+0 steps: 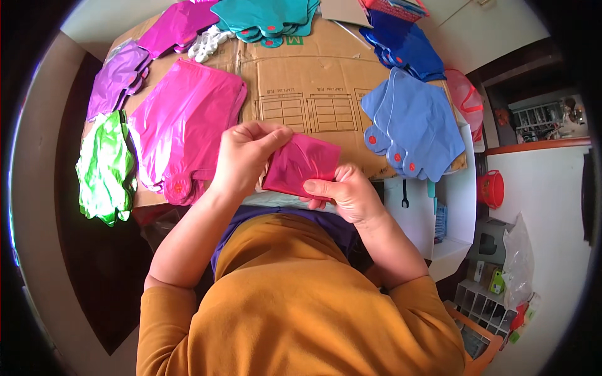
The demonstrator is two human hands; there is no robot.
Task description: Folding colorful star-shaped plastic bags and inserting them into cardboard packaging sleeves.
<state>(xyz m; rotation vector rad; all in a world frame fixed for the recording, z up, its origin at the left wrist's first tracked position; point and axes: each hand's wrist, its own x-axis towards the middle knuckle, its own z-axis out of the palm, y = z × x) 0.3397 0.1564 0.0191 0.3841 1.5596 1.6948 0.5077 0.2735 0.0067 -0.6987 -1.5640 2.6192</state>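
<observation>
A folded magenta foil piece (302, 164) is stretched between my two hands, above the near edge of the cardboard. My left hand (246, 150) pinches its upper left corner between thumb and fingers. At its lower right corner, my right hand (348, 193) grips it with the thumb on top and the fingers curled beneath. Just left of my left hand lies a stack of flat pink foil pieces (188, 113), with a rounded tab and a red mark at its lower end. Flat blue foil pieces (417, 119) with rounded, red-dotted tabs lie right of my hands.
Cardboard (282, 78) covers the table. Around its edge lie bright green (106, 166), purple (116, 81), teal (266, 15) and dark blue (407, 50) foil stacks. A small white bundle (209, 42) sits at the back. A white open box (461, 213) stands at the right.
</observation>
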